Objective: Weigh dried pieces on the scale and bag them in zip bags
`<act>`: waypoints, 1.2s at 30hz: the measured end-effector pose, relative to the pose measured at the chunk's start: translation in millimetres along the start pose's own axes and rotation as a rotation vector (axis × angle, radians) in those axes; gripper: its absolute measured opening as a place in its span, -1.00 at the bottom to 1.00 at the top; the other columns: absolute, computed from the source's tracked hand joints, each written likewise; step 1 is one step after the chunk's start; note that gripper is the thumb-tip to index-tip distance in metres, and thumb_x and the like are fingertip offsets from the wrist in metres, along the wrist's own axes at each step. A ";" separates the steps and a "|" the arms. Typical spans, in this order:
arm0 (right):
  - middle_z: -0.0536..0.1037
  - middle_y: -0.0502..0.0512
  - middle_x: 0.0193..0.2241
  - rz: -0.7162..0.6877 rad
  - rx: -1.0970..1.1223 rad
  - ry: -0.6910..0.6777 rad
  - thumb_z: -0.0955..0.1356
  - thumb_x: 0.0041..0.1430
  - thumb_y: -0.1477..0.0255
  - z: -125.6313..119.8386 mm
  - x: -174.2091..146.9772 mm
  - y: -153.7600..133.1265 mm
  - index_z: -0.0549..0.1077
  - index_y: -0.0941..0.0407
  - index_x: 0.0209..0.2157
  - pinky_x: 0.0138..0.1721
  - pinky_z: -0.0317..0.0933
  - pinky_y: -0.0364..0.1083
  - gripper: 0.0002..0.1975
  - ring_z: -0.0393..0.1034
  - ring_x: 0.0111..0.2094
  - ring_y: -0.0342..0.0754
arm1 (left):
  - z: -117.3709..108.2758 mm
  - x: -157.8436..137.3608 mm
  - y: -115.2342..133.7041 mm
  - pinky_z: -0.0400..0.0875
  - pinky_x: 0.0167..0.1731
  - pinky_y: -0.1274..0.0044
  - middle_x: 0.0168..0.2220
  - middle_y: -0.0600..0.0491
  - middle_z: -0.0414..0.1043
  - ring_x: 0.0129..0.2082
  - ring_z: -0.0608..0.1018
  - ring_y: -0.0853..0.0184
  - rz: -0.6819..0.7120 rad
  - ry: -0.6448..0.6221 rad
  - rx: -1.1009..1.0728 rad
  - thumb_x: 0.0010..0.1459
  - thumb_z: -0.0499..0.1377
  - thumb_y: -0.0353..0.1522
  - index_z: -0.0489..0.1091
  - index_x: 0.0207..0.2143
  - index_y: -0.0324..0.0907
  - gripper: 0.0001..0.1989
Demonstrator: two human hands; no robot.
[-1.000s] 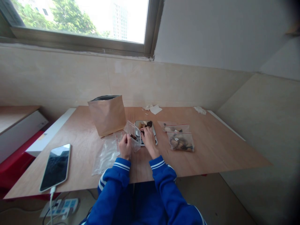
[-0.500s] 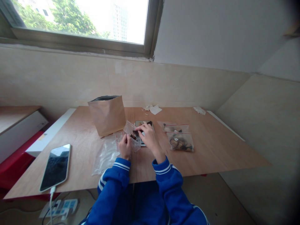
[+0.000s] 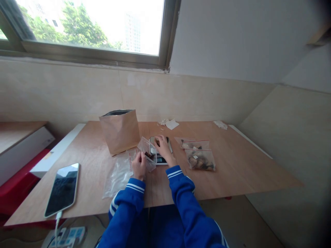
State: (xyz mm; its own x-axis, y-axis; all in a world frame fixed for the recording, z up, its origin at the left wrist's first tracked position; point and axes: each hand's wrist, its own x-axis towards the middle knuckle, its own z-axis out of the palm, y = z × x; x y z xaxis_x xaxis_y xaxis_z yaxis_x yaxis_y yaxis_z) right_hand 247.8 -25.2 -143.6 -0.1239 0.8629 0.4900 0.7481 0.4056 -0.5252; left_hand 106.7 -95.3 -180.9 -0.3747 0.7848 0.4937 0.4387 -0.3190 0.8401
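My left hand [image 3: 139, 166] pinches the edge of a small clear zip bag [image 3: 144, 144], which leans open to the right with dark dried pieces [image 3: 149, 156] inside. My right hand [image 3: 162, 146] bends over a small digital scale [image 3: 169, 144], fingertips drawn together at its mirror-like platform. Whatever lies between those fingertips is hidden by the hand. The scale's lit display [image 3: 160, 160] shows below my right wrist, its digits too small to read. Under and beside my left hand lie flat clear zip bags [image 3: 117, 174].
A brown kraft pouch [image 3: 120, 132] stands open behind my left hand. Filled zip bags [image 3: 200, 159] of dried pieces lie to the right. A phone [image 3: 62, 186] with a charging cable is at the table's left. Paper scraps [image 3: 172, 124] lie near the wall.
My right hand has moved from the bag's mouth, where it held a dark piece, up over the scale's platform. My left hand still grips the bag. The view has tilted slightly.
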 end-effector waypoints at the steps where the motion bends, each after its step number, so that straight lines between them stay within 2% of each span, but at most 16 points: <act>1: 0.39 0.27 0.01 -0.016 -0.057 -0.026 0.26 0.24 0.51 4.1 0.6 3.0 0.41 0.16 -0.01 0.10 0.21 0.05 -0.71 0.27 0.09 0.07 | 0.1 -0.1 -0.3 0.12 -0.53 0.58 -0.64 0.16 0.17 -0.60 0.26 0.44 -0.003 -0.002 -0.009 0.25 -0.02 -0.21 0.14 -0.60 -0.14 -0.63; 6: 0.45 0.32 -0.06 -0.065 -0.272 -0.124 0.26 0.29 0.47 15.1 -2.7 3.7 0.36 0.20 0.07 0.07 0.20 0.10 -0.66 0.28 0.04 0.14 | 0.2 -0.3 -0.3 0.13 -0.53 0.57 -0.63 0.15 0.18 -0.59 0.27 0.43 -0.018 -0.001 -0.033 0.25 -0.02 -0.20 0.15 -0.59 -0.14 -0.63; 11: 0.47 0.28 -0.12 -0.070 -0.203 -0.100 0.22 0.29 0.55 18.2 -5.0 4.0 0.39 0.18 0.04 0.03 0.21 0.08 -0.68 0.30 -0.04 0.11 | -0.4 -0.2 1.1 0.14 -0.52 0.57 -0.62 0.14 0.20 -0.58 0.28 0.42 -0.035 -0.013 -0.042 0.25 -0.02 -0.19 0.16 -0.58 -0.14 -0.63; 15: 0.45 0.26 -0.12 -0.084 -0.150 -0.102 0.24 0.29 0.49 18.1 -5.6 8.9 0.42 0.15 0.00 0.02 0.22 0.10 -0.72 0.28 -0.03 0.11 | 0.0 -0.4 0.6 0.15 -0.51 0.57 -0.62 0.14 0.21 -0.58 0.28 0.42 -0.038 -0.013 -0.035 0.25 -0.03 -0.19 0.17 -0.58 -0.14 -0.63; 18: 0.44 0.23 -0.11 -0.073 -0.035 -0.078 0.22 0.26 0.53 16.4 -5.6 10.4 0.41 0.14 0.01 0.04 0.22 0.09 -0.69 0.29 0.00 0.08 | 1.1 -0.7 -1.4 0.15 -0.51 0.57 -0.62 0.13 0.22 -0.58 0.28 0.42 -0.038 -0.012 -0.033 0.25 -0.02 -0.20 0.19 -0.59 -0.14 -0.63; 21: 0.45 0.22 -0.05 -0.037 0.178 0.034 0.17 0.27 0.55 10.2 -2.5 4.6 0.36 0.13 0.04 0.08 0.21 0.05 -0.66 0.32 0.01 0.02 | 2.7 -1.4 -4.7 0.15 -0.51 0.57 -0.61 0.14 0.23 -0.57 0.29 0.42 -0.044 -0.009 -0.045 0.25 -0.01 -0.21 0.19 -0.59 -0.15 -0.63; 24: 0.43 0.24 0.02 0.003 0.387 0.184 0.18 0.31 0.44 -3.0 4.3 -9.9 0.32 0.13 0.04 0.12 0.18 0.02 -0.70 0.31 0.06 -0.02 | 4.2 -2.2 -8.0 0.14 -0.52 0.58 -0.62 0.15 0.20 -0.57 0.29 0.42 -0.063 -0.020 -0.058 0.27 -0.02 -0.19 0.17 -0.59 -0.14 -0.62; 27: 0.43 0.25 0.04 0.053 0.538 0.234 0.21 0.32 0.33 -18.3 10.5 -28.5 0.30 0.14 0.05 0.11 0.21 0.01 -0.68 0.33 0.07 -0.02 | 5.0 -2.5 -9.5 0.12 -0.52 0.57 -0.61 0.15 0.20 -0.56 0.29 0.42 -0.072 -0.020 -0.058 0.27 -0.02 -0.19 0.16 -0.58 -0.14 -0.62; 30: 0.48 0.22 -0.02 0.095 0.641 0.148 0.22 0.32 0.26 -26.8 11.5 -44.0 0.28 0.12 0.09 0.03 0.29 -0.02 -0.63 0.41 -0.03 -0.04 | 4.6 -2.0 -8.7 0.12 -0.52 0.57 -0.62 0.15 0.20 -0.57 0.28 0.43 -0.060 -0.015 -0.048 0.27 -0.01 -0.20 0.16 -0.59 -0.15 -0.62; 32: 0.48 0.20 -0.01 0.072 0.680 0.049 0.21 0.33 0.26 -26.6 9.2 -50.2 0.27 0.10 0.11 -0.01 0.32 -0.04 -0.62 0.45 -0.06 -0.05 | 4.0 -1.6 -7.6 0.12 -0.51 0.57 -0.62 0.15 0.19 -0.57 0.27 0.43 -0.055 -0.016 -0.041 0.27 -0.02 -0.19 0.15 -0.59 -0.15 -0.62; 34: 0.46 0.19 0.04 0.035 0.654 -0.040 0.21 0.33 0.26 -23.1 5.8 -53.0 0.27 0.08 0.12 0.00 0.32 -0.06 -0.61 0.44 -0.02 -0.06 | 3.4 -1.4 -6.7 0.12 -0.52 0.57 -0.62 0.15 0.18 -0.58 0.26 0.43 -0.057 -0.019 -0.040 0.27 -0.02 -0.19 0.15 -0.59 -0.14 -0.61; 36: 0.45 0.19 0.06 0.034 0.566 -0.068 0.21 0.32 0.27 -18.9 2.4 -54.0 0.25 0.08 0.13 -0.01 0.31 -0.07 -0.61 0.42 0.00 -0.06 | 3.1 -1.4 -6.0 0.11 -0.52 0.57 -0.63 0.16 0.18 -0.59 0.25 0.44 -0.062 -0.025 -0.041 0.27 -0.03 -0.18 0.15 -0.59 -0.14 -0.61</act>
State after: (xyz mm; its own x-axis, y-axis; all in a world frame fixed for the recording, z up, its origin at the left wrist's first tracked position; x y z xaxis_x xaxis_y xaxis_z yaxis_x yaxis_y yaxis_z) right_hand 219.5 -50.7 -101.0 -0.1611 0.8881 0.4305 0.2885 0.4595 -0.8400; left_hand 107.1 -92.8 -187.4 -0.3793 0.8168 0.4348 0.3810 -0.2904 0.8778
